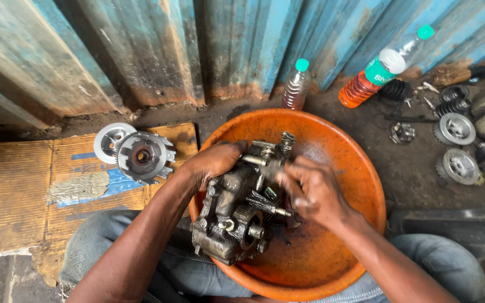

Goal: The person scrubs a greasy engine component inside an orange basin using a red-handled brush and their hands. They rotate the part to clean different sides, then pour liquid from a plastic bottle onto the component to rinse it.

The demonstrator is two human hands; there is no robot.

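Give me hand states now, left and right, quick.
Left hand: closed on the greasy engine part over the orange basin.
Right hand: fingers curled on the same part's shafts; exact grip cannot be told.

Greasy, dull cast-metal engine part [234, 210] in a glossy orange plastic basin [355, 168]; at ten o'clock, bright metal hub [143, 157] on worn cardboard [23, 191].

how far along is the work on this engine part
Already off: a clutch hub lies on the cardboard, and gears sit on the ground. In hand: the left hand steadies the oily engine casing over the orange basin while the right hand works its shafts. Left: the casing remains grimy and part-assembled.
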